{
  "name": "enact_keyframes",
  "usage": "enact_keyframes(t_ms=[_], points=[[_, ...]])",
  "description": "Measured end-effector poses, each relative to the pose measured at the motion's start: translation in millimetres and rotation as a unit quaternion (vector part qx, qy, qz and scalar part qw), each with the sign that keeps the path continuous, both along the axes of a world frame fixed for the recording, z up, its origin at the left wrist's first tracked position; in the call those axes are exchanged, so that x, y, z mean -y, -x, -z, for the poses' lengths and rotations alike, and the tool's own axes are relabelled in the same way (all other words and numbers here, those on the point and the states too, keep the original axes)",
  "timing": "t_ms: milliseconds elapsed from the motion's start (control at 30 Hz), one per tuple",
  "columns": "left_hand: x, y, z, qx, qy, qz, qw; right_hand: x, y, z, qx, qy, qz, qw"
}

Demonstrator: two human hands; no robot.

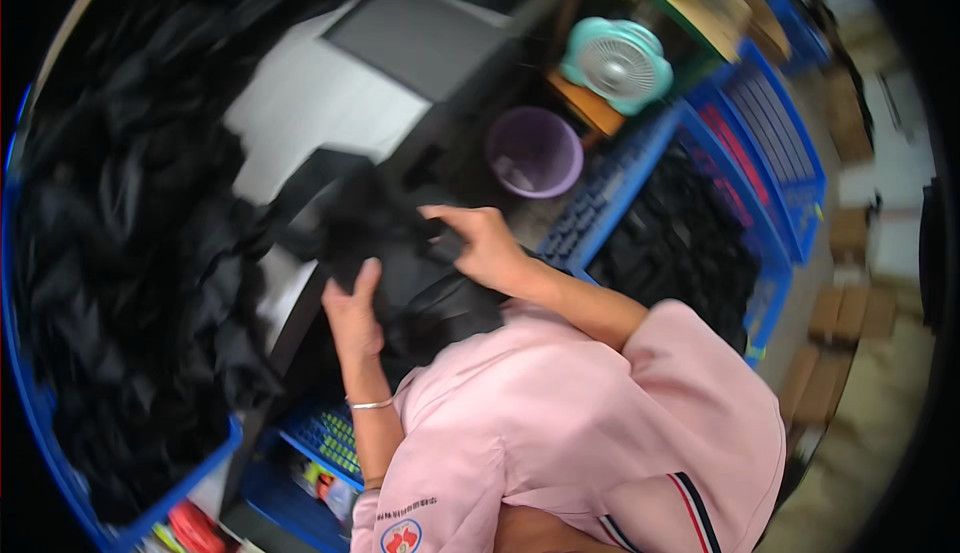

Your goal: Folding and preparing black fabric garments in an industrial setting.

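Note:
A piece of black fabric (365,218) is held up in front of my body, its folds smeared a little by motion. At its near left edge my left hand (355,318), with a silver bangle on the wrist, grips it with the thumb showing on top. My right hand (485,243) pinches its right side between thumb and fingers. Some fingertips of both hands are hidden behind the fabric. More black cloth lies against my lap under the held piece. Beyond the hands is a white and grey work surface (325,93).
On the left, a large heap of black fabric (140,253) fills a blue bin (150,503). A purple bucket (535,153) and teal fan (618,65) stand at the far right. Right of me, a blue crate (765,303) holds black pieces. A smaller blue basket (325,438) sits below the table.

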State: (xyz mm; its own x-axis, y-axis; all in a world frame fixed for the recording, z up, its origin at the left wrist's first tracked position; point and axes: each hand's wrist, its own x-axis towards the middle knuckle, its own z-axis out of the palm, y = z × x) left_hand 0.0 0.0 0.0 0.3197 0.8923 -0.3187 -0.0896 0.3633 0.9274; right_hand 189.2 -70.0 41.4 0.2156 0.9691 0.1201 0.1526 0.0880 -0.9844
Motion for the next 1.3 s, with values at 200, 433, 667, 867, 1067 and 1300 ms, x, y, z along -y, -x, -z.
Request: enact_keyframes(t_ms=[200, 433, 667, 867, 1067, 1300], points=[[8.8, -17.6, 0.1, 0.177, 0.111, 0.049, 0.977, 29.8, -45.1, 45.1, -0.008, 0.006, 0.093, 0.996], [34.4, -74.1, -65.4, 0.017, -0.235, 0.208, 0.949, 116.6, -114.6, 102.8, -0.287, 0.165, 0.361, 0.872], [73.4, -65.8, -161.2, 0.433, -0.117, 0.692, 0.566, 273.5, -234.0, 138.7, -0.243, 0.095, 0.578, 0.773], [102.0, -109.8, -202.5, 0.458, -0.069, 0.733, 0.499, 421.2, -350.2, 133.4, -0.084, 0.129, 0.744, 0.65], [104.4, -96.4, -196.5, 0.397, -0.071, 0.764, 0.504, 346.9, -362.4, 179.6, 0.318, 0.285, 0.631, 0.648], [90.7, -128.3, -203.4, 0.368, -0.127, 0.773, 0.501, 247.9, -361.9, 258.9, 0.119, 0.418, 0.524, 0.733]])
